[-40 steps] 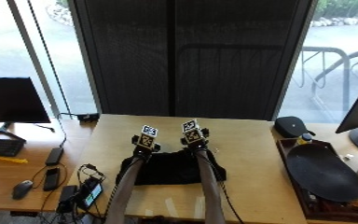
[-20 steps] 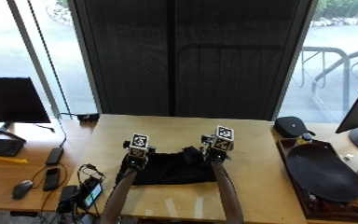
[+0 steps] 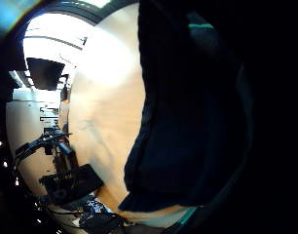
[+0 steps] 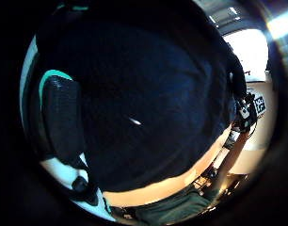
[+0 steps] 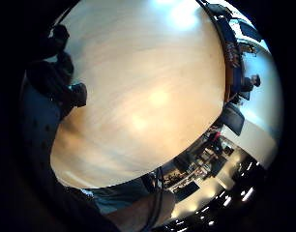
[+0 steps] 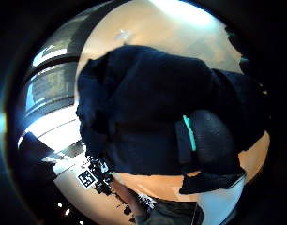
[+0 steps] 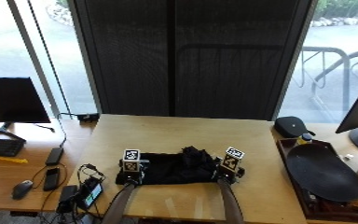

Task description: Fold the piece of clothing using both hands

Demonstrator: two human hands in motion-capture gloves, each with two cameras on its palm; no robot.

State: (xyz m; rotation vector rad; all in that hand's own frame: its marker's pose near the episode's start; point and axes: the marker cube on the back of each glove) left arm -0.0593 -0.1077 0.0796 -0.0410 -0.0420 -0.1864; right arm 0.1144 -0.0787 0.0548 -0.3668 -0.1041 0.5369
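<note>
A black piece of clothing (image 7: 176,168) lay bunched on the light wooden table (image 7: 167,133), in the half of the tabletop nearer the person, with a raised crumple of cloth near its middle. The left hand (image 7: 131,171) was at the garment's left end and the right hand (image 7: 225,171) at its right end, each touching the cloth, the two forearms running back from the garment toward the table's near edge. In the left thumb side palm view the dark cloth (image 4: 148,108) filled most of the picture and a gloved finger (image 4: 61,117) curved against it, so that hand seemed to grip the fabric. In the right thumb side palm view a gloved finger (image 6: 211,140) likewise lay curled over the garment (image 6: 143,103), with bare tabletop showing beyond the cloth. Left of the table, on a neighbouring desk, stood a monitor (image 7: 11,100) and a mouse (image 7: 21,188); right of the table lay a large dark oval object (image 7: 325,172).
</note>
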